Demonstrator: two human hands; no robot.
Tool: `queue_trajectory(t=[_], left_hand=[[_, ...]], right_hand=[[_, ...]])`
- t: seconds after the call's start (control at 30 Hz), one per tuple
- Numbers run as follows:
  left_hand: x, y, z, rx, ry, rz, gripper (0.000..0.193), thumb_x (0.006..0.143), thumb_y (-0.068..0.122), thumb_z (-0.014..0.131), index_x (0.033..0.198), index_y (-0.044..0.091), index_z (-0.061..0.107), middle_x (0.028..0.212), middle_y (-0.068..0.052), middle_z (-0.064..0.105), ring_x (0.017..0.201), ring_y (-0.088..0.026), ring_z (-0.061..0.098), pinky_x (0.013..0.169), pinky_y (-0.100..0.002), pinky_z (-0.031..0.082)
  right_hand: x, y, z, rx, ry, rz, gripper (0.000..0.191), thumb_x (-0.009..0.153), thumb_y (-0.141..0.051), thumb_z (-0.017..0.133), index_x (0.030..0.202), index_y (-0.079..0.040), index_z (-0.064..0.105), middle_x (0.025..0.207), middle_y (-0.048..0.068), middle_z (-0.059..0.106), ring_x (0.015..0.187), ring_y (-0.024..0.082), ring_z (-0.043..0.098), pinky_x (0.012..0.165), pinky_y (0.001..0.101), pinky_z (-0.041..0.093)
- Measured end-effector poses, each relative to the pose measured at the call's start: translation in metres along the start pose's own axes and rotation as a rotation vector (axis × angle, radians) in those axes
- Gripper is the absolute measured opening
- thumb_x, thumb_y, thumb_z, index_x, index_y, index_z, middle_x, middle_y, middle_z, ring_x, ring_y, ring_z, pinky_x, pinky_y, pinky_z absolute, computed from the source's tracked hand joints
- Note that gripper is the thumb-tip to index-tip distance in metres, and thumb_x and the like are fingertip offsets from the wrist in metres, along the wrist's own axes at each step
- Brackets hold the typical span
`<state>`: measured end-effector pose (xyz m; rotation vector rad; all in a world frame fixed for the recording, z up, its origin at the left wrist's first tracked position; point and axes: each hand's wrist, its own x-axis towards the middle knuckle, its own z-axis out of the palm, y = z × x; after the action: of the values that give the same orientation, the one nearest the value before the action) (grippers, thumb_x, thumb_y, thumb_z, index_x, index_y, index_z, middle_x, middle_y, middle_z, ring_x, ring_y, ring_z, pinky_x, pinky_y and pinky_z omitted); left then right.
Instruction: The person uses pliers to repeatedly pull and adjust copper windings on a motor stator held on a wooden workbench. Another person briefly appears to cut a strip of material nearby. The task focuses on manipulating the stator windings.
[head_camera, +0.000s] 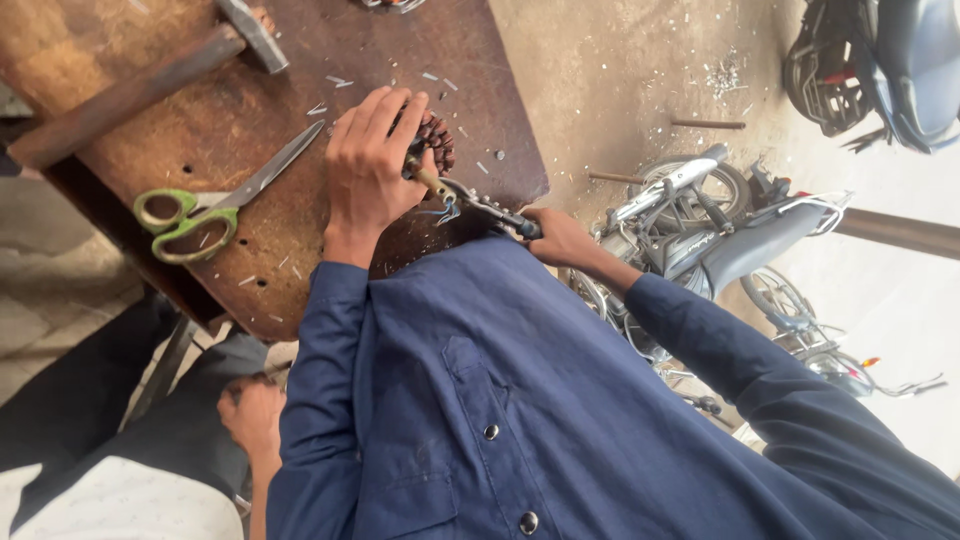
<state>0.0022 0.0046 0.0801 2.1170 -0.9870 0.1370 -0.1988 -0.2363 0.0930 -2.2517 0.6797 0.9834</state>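
Left hand (372, 165) is clamped around a dark ribbed round part (436, 140), pinning it on the counter (250, 110) near its right edge. Right hand (562, 238) is closed on the dark grip of a metal hand tool (478, 208); the tool's brass-coloured front end runs under the left hand's fingers to the part.

Doing this step well, as I judge it:
- keep the left-hand grip firm so the part can't roll or twist
- keep the tool in line with the part, no side load
- keep fingertips back from where the tool meets the part; the contact point is hidden by the hand

The part: dark, reddish-brown, rows of small ribs or teeth around the outside, roughly round. Mostly covered by fingers, so I can't tell its full shape.

Nearby: green-handled scissors (215, 205) lie to the left, apart from the hands; hammer (140, 85) at the far edge; small metal bits scattered on the counter. 1 other person's hand (252, 415) low left, not involved.
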Motion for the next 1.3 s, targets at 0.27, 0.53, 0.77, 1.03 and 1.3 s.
queue_trajectory(t=[0.27,0.53,0.77,1.03,1.3], left_hand=[[-0.006,-0.007,0.011,0.032,0.006,0.021,0.050,0.092,0.026,0.070,0.136,0.002,0.068,0.131,-0.015,0.065,0.125,-0.033,0.063,0.105,-0.048,0.052],[-0.005,-0.006,0.011,0.062,0.006,0.036,0.047,0.098,0.031,0.064,0.135,0.003,0.070,0.130,-0.013,0.067,0.124,-0.031,0.065,0.102,-0.048,0.053],[-0.009,-0.016,0.017,0.062,-0.001,0.003,0.045,0.102,0.036,0.064,0.135,0.006,0.070,0.129,-0.013,0.068,0.123,-0.032,0.065,0.104,-0.050,0.051],[-0.004,-0.017,0.006,-0.002,-0.003,-0.073,0.049,0.102,0.036,0.067,0.139,0.003,0.068,0.132,-0.016,0.067,0.126,-0.035,0.063,0.109,-0.051,0.048],[-0.001,-0.020,0.005,-0.018,-0.033,-0.050,0.049,0.104,0.041,0.065,0.137,0.004,0.070,0.133,-0.015,0.067,0.128,-0.035,0.062,0.112,-0.052,0.044]], right_hand=[[0.001,0.003,-0.003,0.061,0.027,-0.248,0.038,0.079,-0.024,0.070,0.109,0.000,0.070,0.098,0.024,0.073,0.094,0.040,0.070,0.083,0.0463,0.053],[0.005,0.001,-0.004,0.031,-0.054,-0.170,0.029,0.079,-0.024,0.068,0.095,0.000,0.067,0.085,0.024,0.069,0.084,0.041,0.067,0.076,0.0491,0.049],[-0.005,0.003,0.004,-0.003,0.122,-0.087,0.034,0.073,-0.024,0.067,0.101,-0.008,0.077,0.085,0.023,0.071,0.083,0.042,0.069,0.079,0.0480,0.053],[-0.020,-0.002,-0.010,0.047,0.116,-0.142,0.044,0.079,-0.028,0.070,0.117,-0.006,0.071,0.101,0.023,0.073,0.095,0.042,0.068,0.085,0.0477,0.052],[-0.026,-0.018,-0.037,0.027,-0.152,-0.101,0.052,0.077,-0.028,0.068,0.121,-0.001,0.066,0.103,0.023,0.074,0.097,0.037,0.071,0.087,0.0448,0.053]])
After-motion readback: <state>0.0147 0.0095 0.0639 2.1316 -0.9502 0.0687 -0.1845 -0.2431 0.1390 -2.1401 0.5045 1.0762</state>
